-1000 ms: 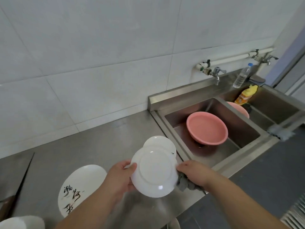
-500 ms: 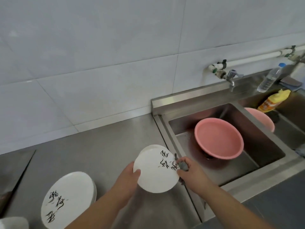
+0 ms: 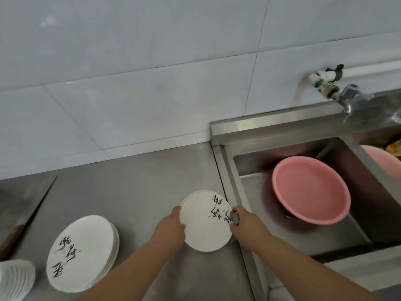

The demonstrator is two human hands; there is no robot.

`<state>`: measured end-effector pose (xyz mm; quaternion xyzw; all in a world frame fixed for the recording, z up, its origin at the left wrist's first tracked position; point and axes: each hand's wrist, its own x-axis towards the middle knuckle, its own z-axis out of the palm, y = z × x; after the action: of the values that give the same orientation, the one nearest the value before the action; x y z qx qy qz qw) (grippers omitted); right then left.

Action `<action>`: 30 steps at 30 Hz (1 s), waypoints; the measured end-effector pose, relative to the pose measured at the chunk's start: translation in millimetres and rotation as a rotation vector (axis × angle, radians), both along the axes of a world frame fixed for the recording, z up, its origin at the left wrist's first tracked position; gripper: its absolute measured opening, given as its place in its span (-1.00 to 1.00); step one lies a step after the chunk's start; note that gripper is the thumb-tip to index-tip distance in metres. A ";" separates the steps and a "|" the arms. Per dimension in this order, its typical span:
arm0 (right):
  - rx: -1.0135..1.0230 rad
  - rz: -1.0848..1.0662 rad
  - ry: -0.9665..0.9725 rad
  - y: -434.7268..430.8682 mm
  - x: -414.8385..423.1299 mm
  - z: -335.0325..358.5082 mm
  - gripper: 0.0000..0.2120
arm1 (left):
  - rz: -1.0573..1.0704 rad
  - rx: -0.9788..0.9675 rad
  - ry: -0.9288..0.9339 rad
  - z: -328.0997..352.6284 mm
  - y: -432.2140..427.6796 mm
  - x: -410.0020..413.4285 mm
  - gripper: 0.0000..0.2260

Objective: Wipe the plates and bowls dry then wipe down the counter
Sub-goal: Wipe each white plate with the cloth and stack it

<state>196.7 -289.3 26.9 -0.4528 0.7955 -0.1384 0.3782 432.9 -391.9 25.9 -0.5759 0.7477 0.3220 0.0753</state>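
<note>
A small white plate [image 3: 204, 227] with black brush writing is face up just above the steel counter [image 3: 134, 196]. My left hand [image 3: 171, 229] grips its left rim. My right hand [image 3: 245, 222] holds a grey cloth [image 3: 234, 217] against the plate's right rim. The edge of another small plate [image 3: 196, 193] peeks out behind it. A stack of larger white plates [image 3: 82, 253] with the same writing lies at the lower left. White bowls [image 3: 15, 279] are stacked at the bottom left corner.
A long knife [image 3: 28, 218] with a wooden handle lies on the left of the counter. The sink [image 3: 245, 161] on the right holds a pink basin [image 3: 310, 190]; a second pink basin [image 3: 386, 161] is beyond the divider. A tap [image 3: 345, 98] juts from the tiled wall.
The plate was turned from underside up to written face up and lowered toward the counter. My right hand with the cloth moved from under the rim onto the plate's right edge.
</note>
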 end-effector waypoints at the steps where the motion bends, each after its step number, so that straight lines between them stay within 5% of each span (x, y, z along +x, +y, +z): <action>1: 0.003 0.016 0.024 -2.3 0.1 -1.6 -0.64 | -0.003 -0.009 -0.012 -2.2 -0.9 -1.1 -0.54; 20: -0.065 -0.002 0.227 -9.6 2.7 16.7 -0.53 | 0.009 -0.107 -0.024 -5.0 2.4 12.1 -0.54; 30: -0.085 0.132 0.118 -33.2 105.9 43.0 -0.37 | 0.151 -0.274 0.088 43.1 2.4 124.2 -0.59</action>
<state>302.7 -322.6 69.9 -0.5272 0.7783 -0.1201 0.3192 557.1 -389.5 68.9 -0.6207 0.7417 0.2467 -0.0615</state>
